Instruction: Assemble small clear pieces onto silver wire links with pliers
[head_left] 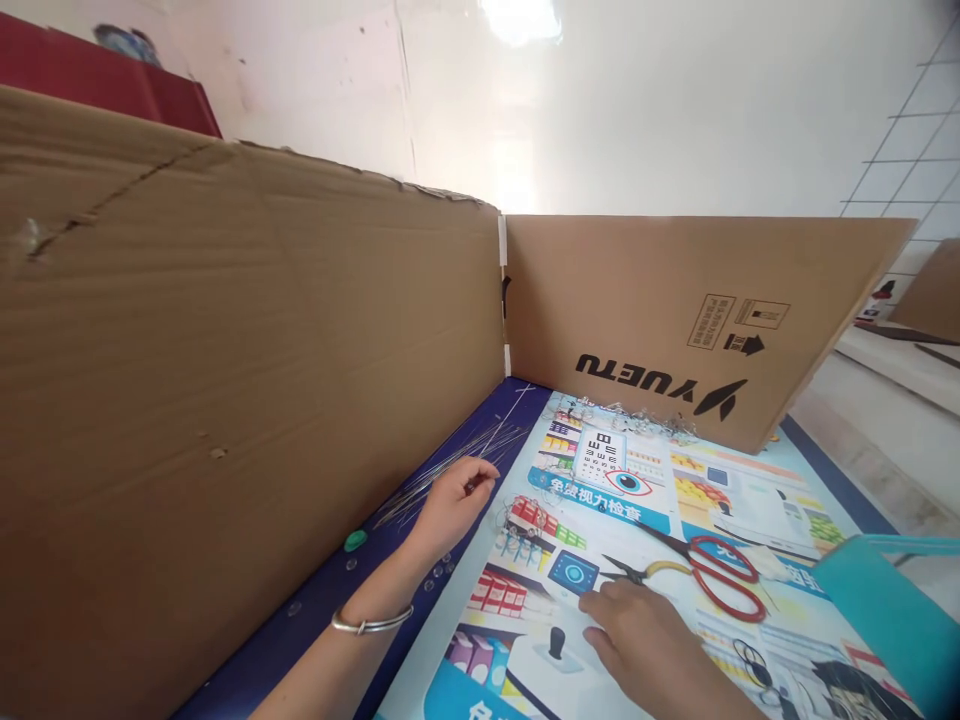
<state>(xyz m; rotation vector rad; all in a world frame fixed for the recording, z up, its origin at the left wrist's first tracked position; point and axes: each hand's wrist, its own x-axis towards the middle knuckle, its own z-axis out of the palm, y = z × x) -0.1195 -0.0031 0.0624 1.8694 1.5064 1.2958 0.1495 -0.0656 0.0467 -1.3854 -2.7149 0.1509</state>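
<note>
My left hand (456, 502), a silver bangle on its wrist, hovers at the edge of the printed mat with fingers curled together; whatever they pinch is too small to make out. Thin wires (420, 490) lie beyond it on the dark blue surface. My right hand (639, 632) rests low over the mat, thumb and forefinger apart. Right above its knuckles are small pliers (634, 572) with a yellow handle; the hand hides their other handle. Red-handled scissors (724, 575) lie to the right of the pliers.
A tall cardboard panel (262, 350) stands along the left, and another panel (622, 310) closes off the back. Clear beads (439, 572) and a green piece (355, 541) sit on the blue surface. Wire scraps (637, 418) line the back panel's foot. A teal object (885, 610) stands at right.
</note>
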